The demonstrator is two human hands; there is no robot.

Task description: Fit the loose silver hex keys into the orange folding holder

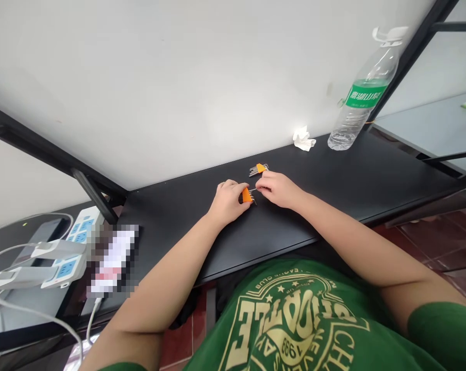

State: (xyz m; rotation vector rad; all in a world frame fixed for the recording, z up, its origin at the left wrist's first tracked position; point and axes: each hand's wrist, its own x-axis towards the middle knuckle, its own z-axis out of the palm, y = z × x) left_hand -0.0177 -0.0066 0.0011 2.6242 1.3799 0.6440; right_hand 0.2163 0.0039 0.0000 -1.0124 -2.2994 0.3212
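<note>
Between thumb and fingers, my left hand (229, 200) grips an orange hex key holder (247, 195) with several metal keys sticking out of its right side. My right hand (276, 188) is closed in a pinch on a thin metal hex key (253, 190), which runs from the holder to my fingertips. How far the key sits in the holder is hidden. Just behind my right hand, a second orange holder (261, 168) with several hex keys lies on the black table (295, 226).
A clear water bottle (359, 98) stands at the back right, beside a crumpled white tissue (303, 139). At the left lie a blurred-out phone (115, 257) with a cable and a white power strip (72, 247) with plugged-in chargers. Black metal frame bars rise on both sides.
</note>
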